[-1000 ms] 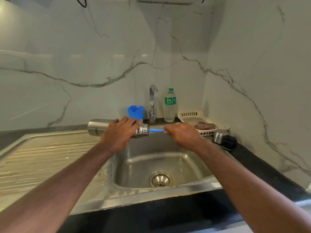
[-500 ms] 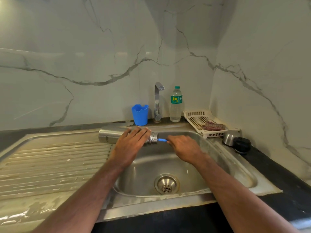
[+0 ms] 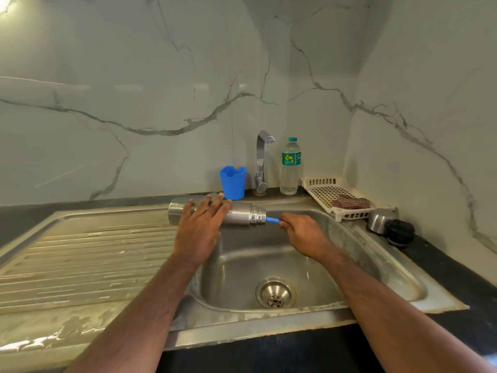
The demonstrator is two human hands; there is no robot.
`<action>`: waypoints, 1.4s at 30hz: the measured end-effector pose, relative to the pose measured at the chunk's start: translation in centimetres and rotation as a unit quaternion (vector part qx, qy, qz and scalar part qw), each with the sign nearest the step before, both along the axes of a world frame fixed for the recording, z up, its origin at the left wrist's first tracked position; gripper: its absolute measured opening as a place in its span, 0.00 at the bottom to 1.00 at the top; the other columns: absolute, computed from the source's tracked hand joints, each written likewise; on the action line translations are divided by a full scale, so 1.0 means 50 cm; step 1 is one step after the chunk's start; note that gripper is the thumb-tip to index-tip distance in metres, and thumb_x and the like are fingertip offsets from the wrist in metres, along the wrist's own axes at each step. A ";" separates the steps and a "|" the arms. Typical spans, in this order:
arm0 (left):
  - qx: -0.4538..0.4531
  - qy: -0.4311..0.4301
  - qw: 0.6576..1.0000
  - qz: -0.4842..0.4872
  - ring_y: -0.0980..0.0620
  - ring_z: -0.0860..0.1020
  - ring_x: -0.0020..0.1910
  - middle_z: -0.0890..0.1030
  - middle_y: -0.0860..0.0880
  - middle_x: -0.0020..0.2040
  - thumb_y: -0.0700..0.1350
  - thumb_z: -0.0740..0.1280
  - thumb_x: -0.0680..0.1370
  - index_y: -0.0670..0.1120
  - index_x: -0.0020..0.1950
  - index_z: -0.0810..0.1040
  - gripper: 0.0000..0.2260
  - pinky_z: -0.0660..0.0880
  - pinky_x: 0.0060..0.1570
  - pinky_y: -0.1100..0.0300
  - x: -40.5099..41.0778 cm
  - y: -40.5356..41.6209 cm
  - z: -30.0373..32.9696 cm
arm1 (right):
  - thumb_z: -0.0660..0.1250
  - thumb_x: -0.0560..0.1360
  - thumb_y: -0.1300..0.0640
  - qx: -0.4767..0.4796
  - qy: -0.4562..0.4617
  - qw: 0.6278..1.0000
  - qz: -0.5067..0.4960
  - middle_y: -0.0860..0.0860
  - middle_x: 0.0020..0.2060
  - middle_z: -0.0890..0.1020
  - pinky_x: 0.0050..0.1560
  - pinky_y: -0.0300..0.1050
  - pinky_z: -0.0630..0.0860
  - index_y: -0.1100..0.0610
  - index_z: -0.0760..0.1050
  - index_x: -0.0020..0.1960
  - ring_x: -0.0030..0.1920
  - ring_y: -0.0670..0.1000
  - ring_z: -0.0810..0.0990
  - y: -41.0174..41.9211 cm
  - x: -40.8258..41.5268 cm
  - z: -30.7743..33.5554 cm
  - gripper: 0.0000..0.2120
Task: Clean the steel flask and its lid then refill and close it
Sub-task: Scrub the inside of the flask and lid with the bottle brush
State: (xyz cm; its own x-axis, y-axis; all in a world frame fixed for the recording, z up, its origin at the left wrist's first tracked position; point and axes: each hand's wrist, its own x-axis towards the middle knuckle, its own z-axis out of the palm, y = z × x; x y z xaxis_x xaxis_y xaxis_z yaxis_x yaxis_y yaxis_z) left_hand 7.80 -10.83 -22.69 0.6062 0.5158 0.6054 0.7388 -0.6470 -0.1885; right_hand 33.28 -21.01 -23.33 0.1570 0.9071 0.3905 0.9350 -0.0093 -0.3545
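The steel flask (image 3: 242, 215) lies horizontally over the back left corner of the sink basin (image 3: 349, 254), mouth pointing right. My left hand (image 3: 200, 230) holds it from above, fingers spread over its body. My right hand (image 3: 301, 234) pinches the blue brush handle (image 3: 272, 219), which goes into the flask's mouth; the brush head is hidden inside. The flask's steel cap (image 3: 380, 220) and black stopper (image 3: 400, 232) lie on the dark counter at the right.
Behind the basin stand a tap (image 3: 262, 160), a blue cup (image 3: 233, 183) and a plastic water bottle (image 3: 290, 168). A white basket (image 3: 325, 192) with a reddish cloth (image 3: 351, 204) sits at the back right. A wet ribbed drainboard (image 3: 94, 251) spreads left.
My right hand has pushed the brush further into the flask, so less blue handle shows. Both hands and the flask sit a little lower and more to the right in view.
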 end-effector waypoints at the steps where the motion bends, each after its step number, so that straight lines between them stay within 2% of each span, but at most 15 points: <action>1: -0.006 -0.005 1.000 0.009 0.42 0.74 0.71 0.75 0.46 0.73 0.44 0.85 0.62 0.50 0.74 0.72 0.43 0.68 0.69 0.37 -0.004 0.000 0.001 | 0.59 0.85 0.51 0.001 0.000 1.000 0.001 0.44 0.40 0.76 0.39 0.38 0.66 0.51 0.76 0.53 0.40 0.43 0.73 -0.003 0.001 0.000 0.09; 6: -0.025 -0.017 0.999 0.039 0.44 0.72 0.73 0.74 0.49 0.74 0.43 0.82 0.66 0.53 0.74 0.71 0.39 0.62 0.72 0.33 -0.007 0.006 0.005 | 0.59 0.85 0.51 0.004 -0.004 1.000 0.010 0.44 0.42 0.78 0.40 0.35 0.66 0.51 0.78 0.56 0.40 0.41 0.73 -0.008 -0.004 0.002 0.09; 8: -0.023 -0.021 0.999 0.037 0.44 0.73 0.71 0.76 0.49 0.72 0.41 0.81 0.65 0.53 0.73 0.72 0.39 0.63 0.71 0.32 -0.007 0.015 0.002 | 0.59 0.85 0.51 0.010 -0.018 1.000 0.007 0.45 0.43 0.78 0.39 0.34 0.66 0.52 0.78 0.58 0.41 0.41 0.73 -0.007 -0.005 0.004 0.11; 11: 0.001 -0.030 0.999 0.016 0.44 0.78 0.63 0.80 0.49 0.64 0.38 0.83 0.59 0.52 0.68 0.74 0.39 0.69 0.64 0.29 -0.008 0.029 0.000 | 0.60 0.84 0.52 -0.003 -0.038 0.999 0.006 0.45 0.44 0.78 0.39 0.32 0.64 0.52 0.78 0.61 0.41 0.42 0.73 -0.007 -0.009 0.017 0.11; 13: 0.028 -0.033 0.999 0.008 0.44 0.77 0.62 0.80 0.49 0.62 0.37 0.82 0.59 0.52 0.66 0.75 0.38 0.67 0.65 0.29 -0.007 0.032 0.002 | 0.62 0.83 0.54 -0.027 -0.006 0.999 0.026 0.46 0.43 0.79 0.41 0.37 0.69 0.53 0.79 0.59 0.40 0.43 0.75 -0.004 -0.005 0.021 0.09; 15: 0.050 -0.033 0.998 0.004 0.44 0.76 0.63 0.79 0.49 0.63 0.35 0.79 0.59 0.51 0.66 0.76 0.37 0.63 0.67 0.30 -0.005 0.034 0.003 | 0.63 0.83 0.55 -0.062 0.065 0.995 0.049 0.48 0.41 0.82 0.40 0.41 0.74 0.52 0.79 0.58 0.37 0.44 0.78 0.003 0.002 0.017 0.08; 18: 0.070 -0.030 0.997 0.000 0.43 0.76 0.65 0.79 0.48 0.64 0.34 0.78 0.60 0.50 0.66 0.77 0.35 0.59 0.70 0.30 -0.002 0.038 -0.002 | 0.58 0.85 0.52 -0.145 0.180 0.971 0.064 0.52 0.37 0.84 0.37 0.40 0.71 0.51 0.79 0.53 0.31 0.43 0.75 0.022 0.007 0.014 0.11; 21: 0.068 -0.033 0.997 0.001 0.44 0.76 0.65 0.79 0.49 0.63 0.33 0.77 0.61 0.50 0.66 0.77 0.35 0.59 0.71 0.31 -0.004 0.045 -0.004 | 0.59 0.85 0.53 -0.190 0.152 0.968 0.070 0.48 0.34 0.78 0.36 0.38 0.68 0.53 0.83 0.55 0.31 0.43 0.71 0.035 0.009 0.018 0.14; 23: 0.057 -0.046 0.997 0.004 0.45 0.76 0.64 0.79 0.51 0.62 0.33 0.78 0.59 0.52 0.65 0.77 0.35 0.60 0.70 0.33 -0.008 0.050 -0.004 | 0.61 0.84 0.53 -0.172 0.149 0.971 0.069 0.47 0.35 0.78 0.38 0.40 0.69 0.52 0.84 0.56 0.33 0.44 0.71 0.038 0.020 0.018 0.12; 25: 0.045 -0.056 0.997 0.006 0.47 0.77 0.63 0.80 0.52 0.61 0.34 0.79 0.58 0.53 0.64 0.78 0.36 0.60 0.69 0.33 -0.013 0.053 -0.006 | 0.66 0.82 0.53 -0.128 0.138 0.981 0.044 0.47 0.38 0.81 0.40 0.44 0.71 0.49 0.84 0.56 0.37 0.46 0.74 0.035 0.041 0.014 0.09; 29: 0.020 -0.086 0.996 0.019 0.46 0.78 0.62 0.81 0.52 0.59 0.36 0.81 0.57 0.53 0.63 0.79 0.36 0.63 0.67 0.31 -0.027 0.062 -0.004 | 0.72 0.78 0.53 -0.019 0.168 0.985 -0.022 0.45 0.46 0.86 0.51 0.51 0.80 0.50 0.84 0.59 0.46 0.48 0.82 0.024 0.063 0.017 0.11; 33: 0.013 -0.086 0.996 0.008 0.46 0.78 0.61 0.81 0.52 0.60 0.37 0.81 0.57 0.53 0.63 0.79 0.35 0.64 0.66 0.31 -0.020 0.058 -0.003 | 0.70 0.79 0.54 -0.010 0.083 0.996 -0.002 0.47 0.49 0.85 0.42 0.36 0.73 0.51 0.82 0.62 0.43 0.43 0.79 0.030 0.001 0.027 0.12; 35: 0.016 -0.080 0.997 0.001 0.48 0.78 0.61 0.81 0.53 0.60 0.39 0.83 0.57 0.54 0.64 0.78 0.36 0.65 0.65 0.32 -0.023 0.055 -0.003 | 0.70 0.79 0.54 -0.002 0.070 0.998 -0.002 0.47 0.48 0.85 0.44 0.36 0.75 0.51 0.82 0.62 0.44 0.44 0.80 0.029 -0.006 0.033 0.12; 39: 0.014 -0.107 0.994 0.008 0.48 0.78 0.61 0.81 0.53 0.60 0.40 0.83 0.57 0.54 0.64 0.78 0.37 0.65 0.66 0.33 -0.039 0.059 0.000 | 0.75 0.76 0.56 0.039 0.086 0.995 -0.036 0.47 0.48 0.87 0.53 0.48 0.81 0.52 0.85 0.58 0.46 0.45 0.82 0.015 0.028 0.039 0.11; 42: 0.015 -0.108 0.994 -0.005 0.48 0.78 0.61 0.81 0.54 0.59 0.38 0.82 0.56 0.54 0.63 0.79 0.36 0.64 0.66 0.31 -0.026 0.053 -0.002 | 0.74 0.76 0.57 0.051 0.066 0.996 -0.027 0.48 0.48 0.87 0.52 0.41 0.78 0.52 0.85 0.59 0.46 0.45 0.81 0.013 0.004 0.032 0.11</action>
State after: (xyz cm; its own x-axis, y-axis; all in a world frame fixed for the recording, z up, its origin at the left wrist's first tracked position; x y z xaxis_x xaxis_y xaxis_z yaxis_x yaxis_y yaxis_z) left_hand 6.51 -8.19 -22.80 0.4655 0.4898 0.7371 0.7581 -0.6505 -0.0465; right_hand 33.45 -20.35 -21.71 0.2600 0.8529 0.4528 0.8790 -0.0150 -0.4765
